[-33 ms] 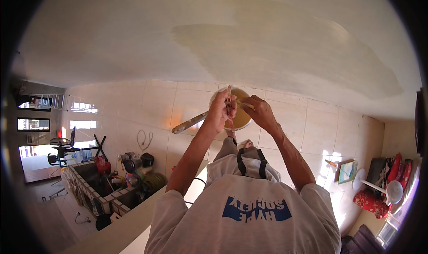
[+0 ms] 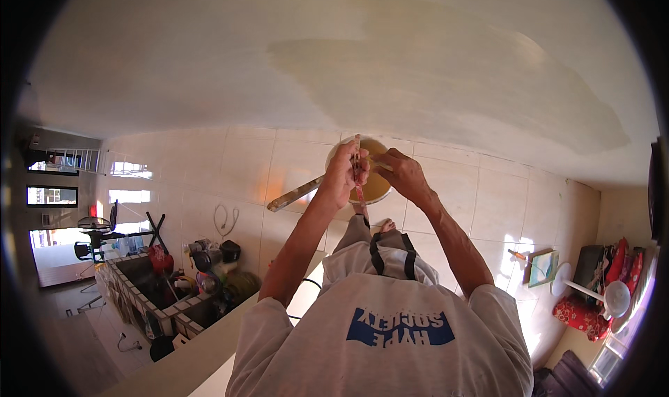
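Over a round pale bucket (image 2: 334,153) of yellowish-tan liquid (image 2: 376,186), both my hands are close together. My left hand (image 2: 341,175) is closed around a narrow, paint-stained strip (image 2: 358,146), with reddish marks at its near end. From beneath that hand a smeared wooden handle (image 2: 295,193) juts out to the left; whether it joins the strip is hidden. My right hand (image 2: 406,175) is just to the right, its fingers pinched together above the liquid, near the strip. What they hold, if anything, is too small to make out.
Ahead rises a pale wall with a large darker, damp-looking patch (image 2: 446,69). Tiled floor (image 2: 244,160) surrounds my bare feet. Left are a low tiled enclosure (image 2: 164,306) with cluttered items and a fan (image 2: 94,223). Right are a framed picture (image 2: 542,268) and a red patterned bundle (image 2: 580,318).
My right hand has shifted very slightly left, and the thin yellowish bit seen at its fingertips before shows less now. The left hand keeps its grip on the strip.
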`<action>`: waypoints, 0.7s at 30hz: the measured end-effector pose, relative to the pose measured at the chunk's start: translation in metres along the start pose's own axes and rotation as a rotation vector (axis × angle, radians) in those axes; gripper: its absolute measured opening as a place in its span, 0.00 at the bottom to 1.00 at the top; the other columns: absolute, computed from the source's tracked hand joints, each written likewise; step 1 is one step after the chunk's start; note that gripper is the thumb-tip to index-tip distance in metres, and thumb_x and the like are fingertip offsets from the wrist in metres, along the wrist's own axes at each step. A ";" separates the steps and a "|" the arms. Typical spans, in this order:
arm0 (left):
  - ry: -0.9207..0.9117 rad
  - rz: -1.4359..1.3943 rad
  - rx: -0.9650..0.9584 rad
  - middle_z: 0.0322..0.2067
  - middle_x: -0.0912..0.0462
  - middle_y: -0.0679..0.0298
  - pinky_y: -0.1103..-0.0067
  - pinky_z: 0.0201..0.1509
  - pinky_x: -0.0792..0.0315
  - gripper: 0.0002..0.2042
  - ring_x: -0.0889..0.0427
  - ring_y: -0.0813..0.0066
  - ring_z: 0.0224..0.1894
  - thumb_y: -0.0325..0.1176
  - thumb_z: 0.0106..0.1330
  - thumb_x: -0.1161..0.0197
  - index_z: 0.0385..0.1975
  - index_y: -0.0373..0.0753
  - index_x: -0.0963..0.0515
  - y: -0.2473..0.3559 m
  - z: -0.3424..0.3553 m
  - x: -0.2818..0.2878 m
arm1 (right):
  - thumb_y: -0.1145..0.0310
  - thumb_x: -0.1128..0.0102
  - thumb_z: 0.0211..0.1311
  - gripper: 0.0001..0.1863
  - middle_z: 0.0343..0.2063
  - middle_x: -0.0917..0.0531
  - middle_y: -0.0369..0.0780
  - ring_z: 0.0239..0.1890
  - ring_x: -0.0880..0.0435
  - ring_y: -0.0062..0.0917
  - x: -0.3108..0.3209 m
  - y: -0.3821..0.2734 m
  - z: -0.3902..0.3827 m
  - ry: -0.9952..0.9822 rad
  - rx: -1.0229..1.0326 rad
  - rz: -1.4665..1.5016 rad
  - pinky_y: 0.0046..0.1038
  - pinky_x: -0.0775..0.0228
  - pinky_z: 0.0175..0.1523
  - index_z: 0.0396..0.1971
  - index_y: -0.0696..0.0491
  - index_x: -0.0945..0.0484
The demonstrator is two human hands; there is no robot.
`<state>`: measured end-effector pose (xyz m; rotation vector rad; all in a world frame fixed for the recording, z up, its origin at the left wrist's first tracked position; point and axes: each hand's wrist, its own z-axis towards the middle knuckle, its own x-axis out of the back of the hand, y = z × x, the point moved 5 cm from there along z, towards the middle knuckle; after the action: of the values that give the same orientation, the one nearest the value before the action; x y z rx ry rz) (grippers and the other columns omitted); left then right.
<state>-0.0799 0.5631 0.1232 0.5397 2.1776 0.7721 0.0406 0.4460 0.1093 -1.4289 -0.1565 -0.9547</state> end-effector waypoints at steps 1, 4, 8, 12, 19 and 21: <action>-0.009 0.018 -0.001 0.27 0.23 0.64 0.78 0.33 0.33 0.22 0.26 0.75 0.25 0.55 0.70 0.44 0.44 0.39 0.25 0.003 -0.001 -0.003 | 0.68 0.31 0.60 0.09 0.42 0.16 0.43 0.33 0.12 0.37 -0.004 0.004 0.005 -0.059 0.035 -0.062 0.38 0.19 0.39 0.40 0.52 0.14; -0.034 0.049 -0.002 0.27 0.23 0.64 0.78 0.33 0.33 0.22 0.26 0.76 0.25 0.54 0.70 0.44 0.45 0.39 0.26 0.005 0.003 -0.004 | 0.68 0.30 0.58 0.09 0.43 0.16 0.42 0.33 0.12 0.38 -0.025 0.013 0.022 -0.164 0.169 -0.194 0.38 0.19 0.40 0.39 0.50 0.14; -0.001 0.110 -0.040 0.28 0.24 0.64 0.78 0.33 0.33 0.20 0.27 0.77 0.24 0.51 0.72 0.44 0.46 0.38 0.26 0.004 0.005 -0.002 | 0.63 0.32 0.58 0.10 0.36 0.13 0.43 0.35 0.12 0.40 -0.029 0.013 0.050 -0.310 0.181 -0.234 0.39 0.20 0.41 0.38 0.48 0.14; 0.000 0.093 -0.048 0.28 0.24 0.64 0.79 0.33 0.33 0.19 0.28 0.77 0.24 0.49 0.73 0.45 0.46 0.37 0.26 0.003 0.006 0.004 | 0.57 0.34 0.61 0.13 0.34 0.12 0.44 0.39 0.13 0.41 -0.027 0.026 0.045 -0.483 -0.002 -0.171 0.41 0.23 0.44 0.38 0.50 0.13; -0.002 0.096 -0.026 0.28 0.25 0.64 0.79 0.32 0.34 0.22 0.28 0.78 0.24 0.52 0.73 0.46 0.48 0.37 0.27 0.002 0.004 0.006 | 0.61 0.38 0.61 0.13 0.31 0.13 0.46 0.38 0.13 0.42 -0.003 0.021 0.031 -0.227 -0.031 -0.062 0.41 0.22 0.46 0.37 0.54 0.14; -0.021 0.078 -0.014 0.28 0.25 0.64 0.79 0.32 0.35 0.25 0.28 0.77 0.24 0.55 0.72 0.46 0.48 0.36 0.27 0.001 0.003 0.008 | 0.63 0.38 0.60 0.11 0.30 0.13 0.46 0.36 0.13 0.42 -0.001 0.017 0.034 -0.188 -0.033 -0.102 0.42 0.22 0.43 0.35 0.55 0.15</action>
<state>-0.0825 0.5698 0.1176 0.6256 2.1409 0.8195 0.0657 0.4736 0.1029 -1.5528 -0.3570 -0.9076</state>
